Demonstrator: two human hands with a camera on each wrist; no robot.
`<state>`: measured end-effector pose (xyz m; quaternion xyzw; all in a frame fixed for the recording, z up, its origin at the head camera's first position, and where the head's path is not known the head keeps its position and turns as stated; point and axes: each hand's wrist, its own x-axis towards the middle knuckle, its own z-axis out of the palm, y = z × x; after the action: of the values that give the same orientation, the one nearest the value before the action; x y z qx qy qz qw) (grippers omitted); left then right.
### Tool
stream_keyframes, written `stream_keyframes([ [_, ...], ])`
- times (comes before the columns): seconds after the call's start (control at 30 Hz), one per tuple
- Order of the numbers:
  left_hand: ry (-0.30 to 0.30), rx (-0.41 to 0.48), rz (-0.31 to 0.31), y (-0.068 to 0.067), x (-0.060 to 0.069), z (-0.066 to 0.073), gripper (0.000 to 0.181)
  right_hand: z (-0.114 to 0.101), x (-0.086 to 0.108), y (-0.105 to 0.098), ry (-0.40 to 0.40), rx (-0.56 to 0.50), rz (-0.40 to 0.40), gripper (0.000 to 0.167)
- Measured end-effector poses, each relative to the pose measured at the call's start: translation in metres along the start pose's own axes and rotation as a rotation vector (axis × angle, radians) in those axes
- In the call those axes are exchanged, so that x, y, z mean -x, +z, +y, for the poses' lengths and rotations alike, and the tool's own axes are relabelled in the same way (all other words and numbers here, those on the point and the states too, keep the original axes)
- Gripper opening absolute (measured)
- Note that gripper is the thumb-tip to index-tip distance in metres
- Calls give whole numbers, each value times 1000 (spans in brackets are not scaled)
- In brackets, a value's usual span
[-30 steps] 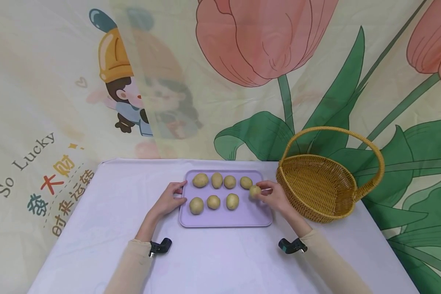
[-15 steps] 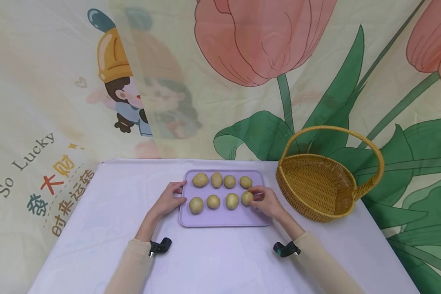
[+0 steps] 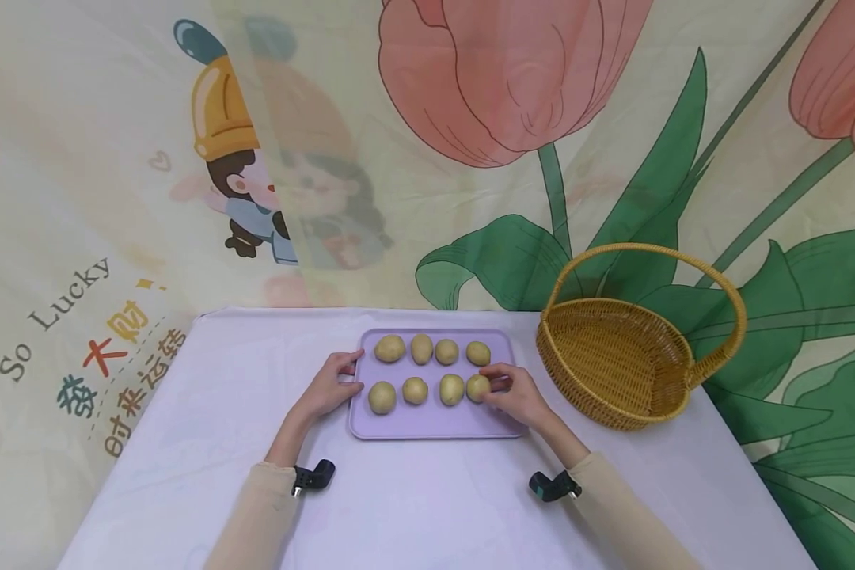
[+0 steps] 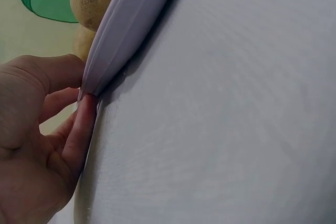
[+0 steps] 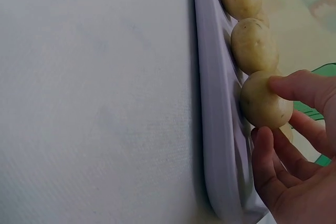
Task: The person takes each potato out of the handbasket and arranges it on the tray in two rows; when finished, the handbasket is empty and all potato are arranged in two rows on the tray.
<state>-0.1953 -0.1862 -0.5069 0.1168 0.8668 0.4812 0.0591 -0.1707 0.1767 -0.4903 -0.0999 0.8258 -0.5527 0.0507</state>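
On the white table lies a lilac tray (image 3: 427,427) with several potatoes in two rows. My right hand (image 3: 516,393) holds the rightmost potato (image 3: 478,388) of the near row between thumb and fingers. In the right wrist view, that potato (image 5: 262,100) is close beside another potato (image 5: 254,45), low over the tray; whether it touches the tray floor is unclear. My left hand (image 3: 330,385) grips the tray's left edge. In the left wrist view, the left hand's fingertips (image 4: 86,103) meet the rim, with part of the hand hidden behind it.
Right of the tray stands a wicker basket (image 3: 620,364) with a tall arched handle, no potatoes visible in it. A printed curtain (image 3: 470,237) hangs behind the table. White cloth (image 3: 413,507) covers the tabletop in front of the tray.
My right hand has brought its potato left and toward me, from the tray's right side to the end of the near row. My left hand has stayed at the tray edge.
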Motion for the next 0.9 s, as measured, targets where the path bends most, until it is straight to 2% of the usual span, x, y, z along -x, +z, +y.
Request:
stream_keyframes([
  [0.5, -20, 16, 17, 0, -1, 6, 62, 1, -3, 0, 12, 14, 13, 32],
  [0.9, -22, -67, 36, 2, -1, 11, 59, 3, -5, -5, 14, 41, 29, 34],
])
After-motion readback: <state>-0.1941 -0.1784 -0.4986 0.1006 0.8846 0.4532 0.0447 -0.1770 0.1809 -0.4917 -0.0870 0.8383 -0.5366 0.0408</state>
